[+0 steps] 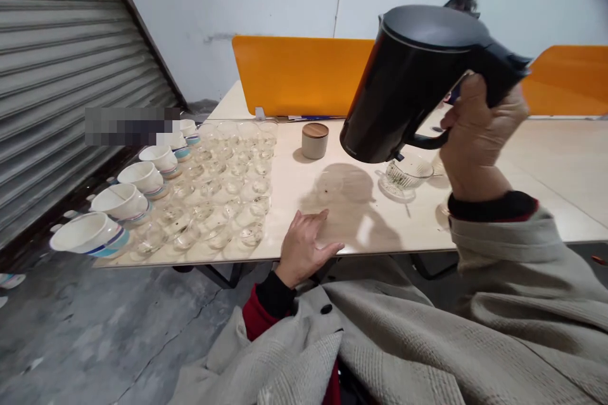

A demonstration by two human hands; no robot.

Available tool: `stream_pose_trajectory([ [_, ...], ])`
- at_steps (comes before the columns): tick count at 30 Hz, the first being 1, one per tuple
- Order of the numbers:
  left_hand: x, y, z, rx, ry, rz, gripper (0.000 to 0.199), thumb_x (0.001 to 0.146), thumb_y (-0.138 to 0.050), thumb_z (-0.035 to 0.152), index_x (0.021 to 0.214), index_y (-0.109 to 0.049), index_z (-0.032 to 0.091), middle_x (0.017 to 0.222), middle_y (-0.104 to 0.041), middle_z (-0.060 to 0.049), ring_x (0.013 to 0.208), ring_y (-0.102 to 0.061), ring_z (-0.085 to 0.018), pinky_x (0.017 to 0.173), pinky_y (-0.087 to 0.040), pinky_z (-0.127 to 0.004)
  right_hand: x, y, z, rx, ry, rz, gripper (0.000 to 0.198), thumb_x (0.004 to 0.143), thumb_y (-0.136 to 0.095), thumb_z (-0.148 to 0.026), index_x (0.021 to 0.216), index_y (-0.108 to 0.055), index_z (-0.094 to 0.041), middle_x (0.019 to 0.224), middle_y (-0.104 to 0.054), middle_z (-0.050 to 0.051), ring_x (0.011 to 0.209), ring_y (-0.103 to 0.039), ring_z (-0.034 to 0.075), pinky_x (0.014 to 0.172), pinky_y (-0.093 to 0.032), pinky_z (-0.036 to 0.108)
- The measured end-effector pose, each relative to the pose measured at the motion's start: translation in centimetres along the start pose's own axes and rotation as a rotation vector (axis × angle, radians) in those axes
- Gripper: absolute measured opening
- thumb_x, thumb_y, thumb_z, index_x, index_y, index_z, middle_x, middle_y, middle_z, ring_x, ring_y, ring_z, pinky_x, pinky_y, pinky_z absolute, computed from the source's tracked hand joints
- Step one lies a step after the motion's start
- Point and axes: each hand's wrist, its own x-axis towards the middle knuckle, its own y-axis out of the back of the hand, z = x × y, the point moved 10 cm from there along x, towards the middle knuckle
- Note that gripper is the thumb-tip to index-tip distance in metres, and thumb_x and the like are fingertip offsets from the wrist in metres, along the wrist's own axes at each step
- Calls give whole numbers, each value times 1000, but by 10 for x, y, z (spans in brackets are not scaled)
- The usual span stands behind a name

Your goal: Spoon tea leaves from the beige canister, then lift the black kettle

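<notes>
A black electric kettle (394,82) hangs in the air above the right half of the table, its lid closed and its body tilted. My right hand (484,133) is wrapped round the kettle's handle. Down at the table's front edge, my left hand (306,243) has its thumb and fingers spread and holds nothing. Beneath the kettle, a ribbed glass bowl (409,171) stands near a small glass saucer (396,188). A grey canister with a wooden lid (315,142) sits behind my left hand. The kettle's shadow falls on the tabletop between them.
Rows of small clear glass cups (213,186) cover the table's left part. White bowls with coloured bands (121,202) line its left edge. Orange divider panels (304,76) stand along the back. Part of another person's head (463,3) shows behind the kettle.
</notes>
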Motion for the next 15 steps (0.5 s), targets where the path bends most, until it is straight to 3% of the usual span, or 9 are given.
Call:
stream_pose_trajectory([
  [3, -3, 11, 0, -113, 3, 72, 57, 88, -86, 45, 138, -69, 21, 133, -78, -13, 124, -73, -33, 123, -47, -63, -3, 14, -47, -31, 29, -52, 32, 80, -75, -42, 72, -49, -27, 55, -43, -7, 39, -35, 8, 36, -19, 28],
  [7, -6, 21, 7, -352, 37, 127, 45, 96, -77, 45, 135, -71, 22, 132, -77, -13, 125, -70, -29, 113, -57, -52, -23, 28, -104, -181, 30, -131, 31, 82, -77, -40, 72, -52, -25, 58, -43, -6, 44, -40, 10, 41, -31, 30],
  [9, -2, 14, 20, -493, 45, 72, 57, 95, -77, 50, 144, -66, 23, 142, -73, -14, 132, -66, -31, 114, -56, -52, -38, 30, -125, -331, -6, -183, 31, 84, -76, -39, 69, -53, -25, 59, -46, -3, 47, -44, 12, 43, -33, 32],
  [12, 9, -4, 44, -745, 62, -40, 93, 84, -86, 60, 161, -49, 24, 166, -52, -18, 149, -54, -37, 114, -56, -53, -59, 28, -142, -566, -123, -294, 37, 88, -78, -46, 67, -56, -24, 61, -52, -1, 49, -46, 13, 44, -34, 32],
  [15, 21, -22, 68, -956, 75, -131, 101, 76, -93, 60, 159, -49, 21, 158, -58, -17, 145, -57, -38, 115, -55, -53, -69, 28, -147, -694, -197, -395, 40, 87, -83, -54, 71, -61, -24, 61, -54, -1, 47, -42, 11, 41, -32, 30],
])
